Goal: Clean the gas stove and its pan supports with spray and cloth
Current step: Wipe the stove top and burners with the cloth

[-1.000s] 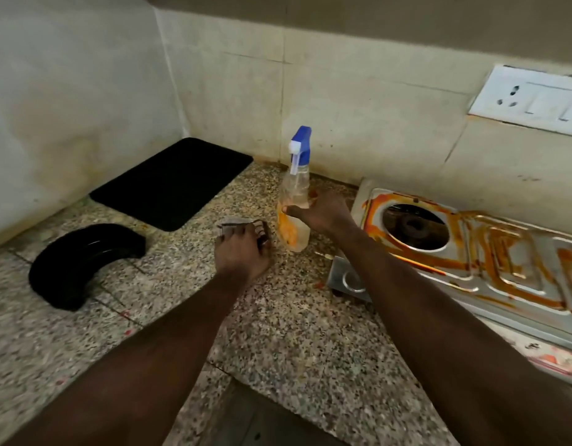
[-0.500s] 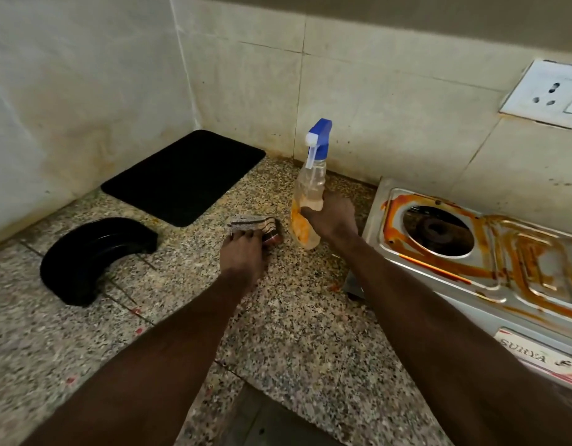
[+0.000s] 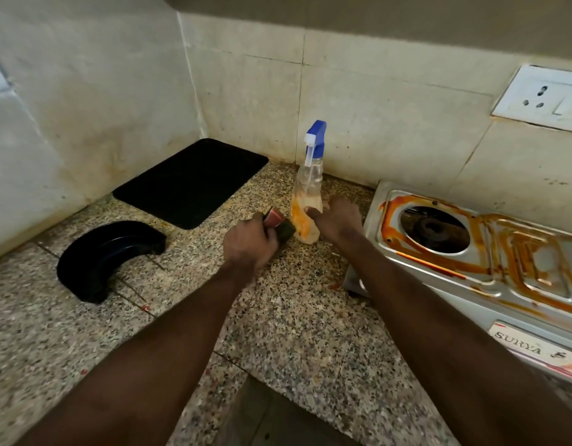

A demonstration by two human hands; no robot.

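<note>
A clear spray bottle (image 3: pixel 307 194) with a blue and white trigger head stands on the speckled counter, smeared orange low down. My right hand (image 3: pixel 337 218) grips its lower body. Just to its left, my left hand (image 3: pixel 249 247) holds a small folded cloth (image 3: pixel 280 222), reddish and dark green, lifted off the counter. The steel gas stove (image 3: pixel 490 262) sits at the right, its top streaked with orange grime, one burner hole bare with no pan support on it.
A black mat (image 3: pixel 191 181) lies in the back corner by the tiled walls. A curved black piece (image 3: pixel 101 257) rests on the counter at the left. A white wall socket (image 3: pixel 542 98) is above the stove. The counter's front edge runs below my arms.
My left hand has closed round the cloth and raised it off the counter. My right hand's grip on the bottle is unchanged. The camera has shifted slightly.
</note>
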